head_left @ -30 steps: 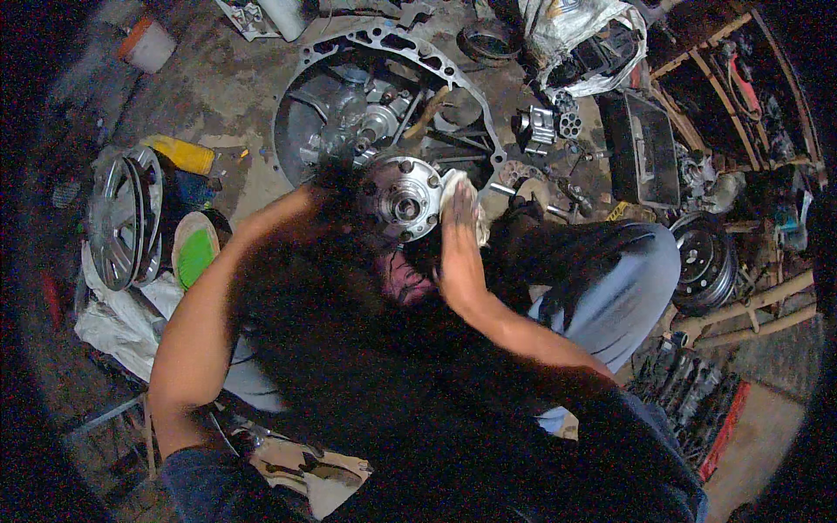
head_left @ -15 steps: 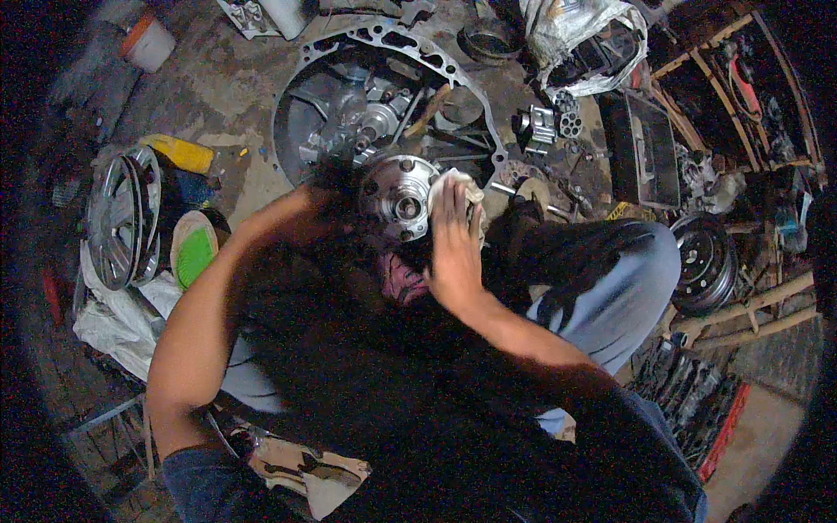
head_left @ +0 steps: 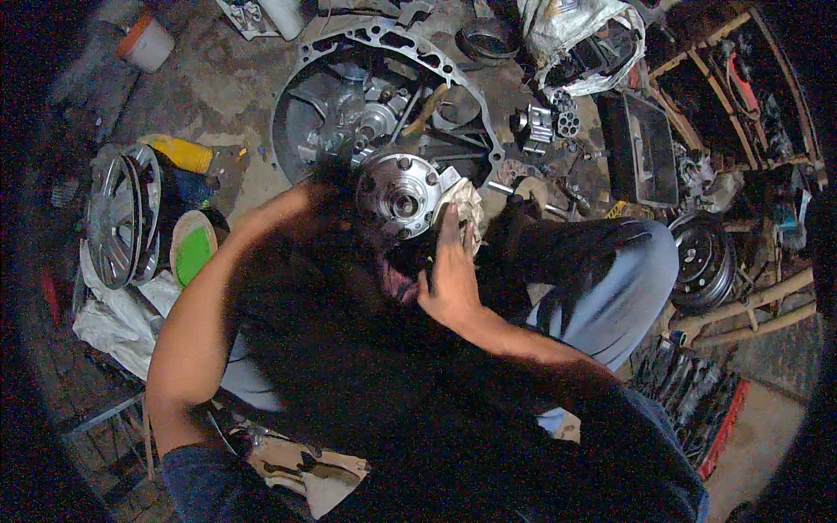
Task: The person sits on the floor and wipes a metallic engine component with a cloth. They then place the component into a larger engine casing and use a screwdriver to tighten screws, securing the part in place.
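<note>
A shiny round wheel hub (head_left: pixel 398 199) with studs around its flange and a bore in its middle stands in front of me, its face turned up. My right hand (head_left: pixel 452 277) grips a crumpled off-white rag (head_left: pixel 465 207) with its fingertips, at the hub's right edge. At the hub's left side is my left hand (head_left: pixel 316 202); its fingers are lost in dark shadow, so their hold cannot be made out. Just beyond the hub lies a large open gearbox housing (head_left: pixel 292 131) with a shaft inside. Below the hub shows a pinkish cloth (head_left: pixel 397 283).
Wheel covers (head_left: pixel 122 218), a yellow bottle (head_left: pixel 181 154) and a green-topped round container (head_left: pixel 195 253) stand at left. A small metal pump-like part (head_left: pixel 534 124), a black tray (head_left: pixel 647 152), a white sack (head_left: pixel 580 26) and a black wheel rim (head_left: pixel 702 261) lie at right.
My right hand has moved slightly down toward me, with its fingers more bent on the rag. More of the rag and of the hub's right edge shows.
</note>
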Demonstrator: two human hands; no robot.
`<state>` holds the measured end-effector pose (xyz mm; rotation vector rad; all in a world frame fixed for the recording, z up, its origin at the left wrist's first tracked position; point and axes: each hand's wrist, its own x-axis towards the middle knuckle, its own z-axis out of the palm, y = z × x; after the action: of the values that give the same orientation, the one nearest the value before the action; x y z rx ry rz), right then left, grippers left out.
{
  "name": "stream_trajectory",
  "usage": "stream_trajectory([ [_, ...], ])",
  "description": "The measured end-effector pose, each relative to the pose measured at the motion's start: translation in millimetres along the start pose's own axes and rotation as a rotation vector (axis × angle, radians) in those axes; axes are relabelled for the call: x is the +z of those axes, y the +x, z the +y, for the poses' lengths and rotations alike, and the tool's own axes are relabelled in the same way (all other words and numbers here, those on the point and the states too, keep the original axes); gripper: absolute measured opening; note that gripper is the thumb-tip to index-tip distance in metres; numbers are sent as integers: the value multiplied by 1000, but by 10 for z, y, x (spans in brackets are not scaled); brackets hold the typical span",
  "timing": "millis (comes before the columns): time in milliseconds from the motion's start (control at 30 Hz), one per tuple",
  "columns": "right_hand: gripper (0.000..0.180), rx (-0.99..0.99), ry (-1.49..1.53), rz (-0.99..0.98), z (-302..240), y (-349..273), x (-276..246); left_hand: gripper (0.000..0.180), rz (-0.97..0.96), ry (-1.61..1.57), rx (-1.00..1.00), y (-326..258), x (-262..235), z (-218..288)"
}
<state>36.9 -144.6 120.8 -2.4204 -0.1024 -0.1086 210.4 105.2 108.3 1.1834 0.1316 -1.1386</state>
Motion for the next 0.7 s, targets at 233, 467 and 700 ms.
stream_trajectory([
  [233,104,-55,18,74,54,99,16,41,-109,1092,115,-44,-48,186],
  [467,102,-106,28,94,78,219,17,39,-60,847,236,-50,-70,26],
  [700,102,-88,67,-11,-8,114,-45,39,-17,626,116,5,-179,-1],
])
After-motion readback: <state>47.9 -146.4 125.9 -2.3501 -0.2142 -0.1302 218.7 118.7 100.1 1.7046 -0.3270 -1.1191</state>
